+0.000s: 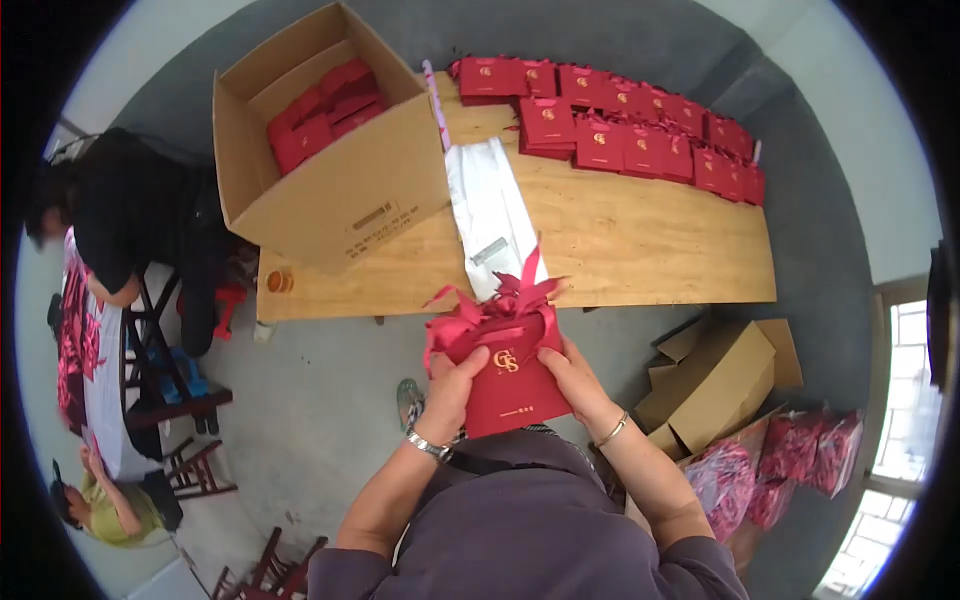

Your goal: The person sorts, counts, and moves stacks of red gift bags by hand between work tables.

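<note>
Both of my hands hold a stack of red bags (515, 395) with gold lettering and red ribbons bunched at the top, just in front of the wooden table's near edge. My left hand (458, 388) grips the left side, thumb on the front face. On the right side, my right hand (572, 378) has its thumb pressed near the upper corner. Beyond the ribbons, a white plastic sheet (492, 205) lies on the wooden table (640, 245).
A large cardboard box (340, 185) with red bags inside stands at the table's left. Rows of red bags (640, 148) line the back. An open carton (715, 385) and wrapped bundles (722, 485) sit at right. Two people (140, 205) are at left, near stools.
</note>
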`<state>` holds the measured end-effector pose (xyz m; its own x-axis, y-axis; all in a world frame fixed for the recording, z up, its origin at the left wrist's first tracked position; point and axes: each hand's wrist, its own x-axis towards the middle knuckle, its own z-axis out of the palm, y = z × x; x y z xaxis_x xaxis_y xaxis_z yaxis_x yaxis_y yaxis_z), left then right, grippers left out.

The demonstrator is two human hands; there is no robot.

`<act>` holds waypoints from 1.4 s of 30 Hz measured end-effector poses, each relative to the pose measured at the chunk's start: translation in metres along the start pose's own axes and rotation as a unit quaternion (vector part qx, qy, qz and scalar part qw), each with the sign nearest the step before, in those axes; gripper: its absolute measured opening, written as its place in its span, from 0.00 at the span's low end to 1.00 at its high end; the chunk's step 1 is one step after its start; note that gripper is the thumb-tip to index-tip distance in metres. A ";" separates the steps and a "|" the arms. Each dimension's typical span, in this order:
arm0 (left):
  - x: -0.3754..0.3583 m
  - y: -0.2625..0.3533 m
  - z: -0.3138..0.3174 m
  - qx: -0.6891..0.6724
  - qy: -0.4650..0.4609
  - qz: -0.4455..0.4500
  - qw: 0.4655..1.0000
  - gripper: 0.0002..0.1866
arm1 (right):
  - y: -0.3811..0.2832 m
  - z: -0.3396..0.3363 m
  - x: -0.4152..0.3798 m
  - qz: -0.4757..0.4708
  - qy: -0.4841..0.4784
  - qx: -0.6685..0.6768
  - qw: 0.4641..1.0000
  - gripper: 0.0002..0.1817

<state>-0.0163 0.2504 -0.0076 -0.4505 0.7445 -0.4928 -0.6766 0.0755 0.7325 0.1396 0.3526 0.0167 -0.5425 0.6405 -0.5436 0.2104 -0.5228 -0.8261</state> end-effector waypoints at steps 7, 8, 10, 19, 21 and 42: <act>0.000 -0.044 0.037 0.076 0.063 -0.054 0.994 0.16 | 0.033 -0.056 0.012 0.101 -0.024 -0.045 0.994 0.29; 0.002 -0.044 0.042 0.115 0.058 -0.072 0.989 0.17 | 0.033 -0.061 0.016 0.065 -0.041 -0.042 0.996 0.29; 0.017 -0.049 0.056 0.042 0.046 -0.056 0.996 0.20 | 0.030 -0.075 0.028 0.097 -0.037 -0.059 0.993 0.29; 0.230 -0.026 0.013 0.432 0.009 -0.011 0.902 0.17 | -0.007 -0.099 0.071 0.162 -0.048 0.045 0.985 0.30; 0.239 -0.014 0.006 0.450 0.129 0.123 0.875 0.17 | -0.017 -0.102 0.080 0.158 -0.052 0.042 0.985 0.30; 0.251 -0.029 0.159 -0.037 0.013 -0.139 0.990 0.14 | -0.071 -0.242 0.200 0.167 -0.215 0.021 0.962 0.24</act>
<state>-0.0177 0.5406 -0.0782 -0.2544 0.6850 -0.6827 -0.8168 0.2258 0.5309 0.2132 0.6536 -0.0696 -0.7379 0.1459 -0.6589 0.4035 -0.6872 -0.6040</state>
